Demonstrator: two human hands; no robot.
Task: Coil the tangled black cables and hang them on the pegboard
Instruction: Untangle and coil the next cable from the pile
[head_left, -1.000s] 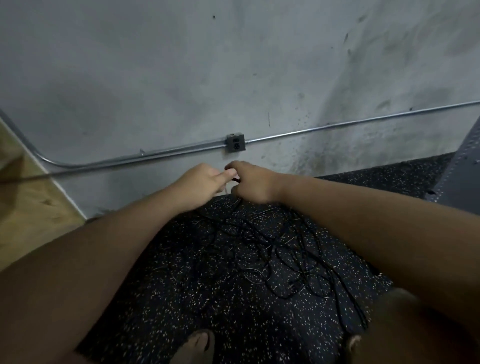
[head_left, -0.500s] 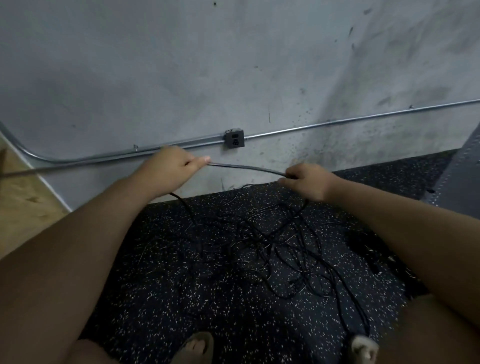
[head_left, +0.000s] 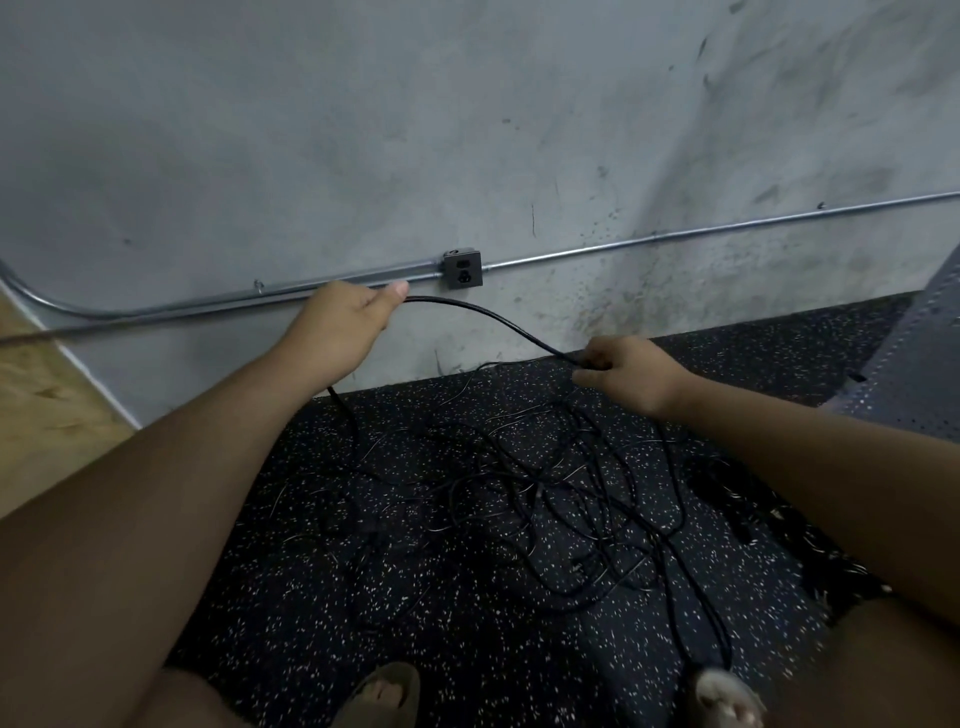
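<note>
Black cable (head_left: 488, 317), single strand, held up off the floor at two places. Left hand (head_left: 337, 332): closed round the strand, thumb stretched forward along it, raised in front of the wall (head_left: 467, 130), just below the metal conduit (head_left: 675, 239). Right hand (head_left: 628, 374): lower and further right, near the foot of the wall, pinching the same strand between thumb and curled fingertips. Between the two hands: shallow arc, sloping down from left to right, slack rather than taut. Below the left hand: drops past the wrist to the floor and runs into the tangle (head_left: 545, 493).

Tangle: many thin black loops crossing one another, spread loosely on the speckled rubber floor (head_left: 415, 623) between the forearms, a little out from the wall. Cannot tell how many separate cables, nor where the ends lie. One long loop reaching back toward the right foot (head_left: 722, 696); touching or not, cannot tell. Left foot (head_left: 382, 696) in an open sandal at the bottom edge, apart from the loops.

Surroundings: grey outlet box (head_left: 462, 268) mounted on the conduit, just right of the left thumb and not touching it. Dark scuffs on the wall to the right of the box. Pale wooden flooring (head_left: 41, 405) at far left, beside the rubber floor. Perforated grey metal panel (head_left: 914, 353) at the far right edge, above the right forearm.
</note>
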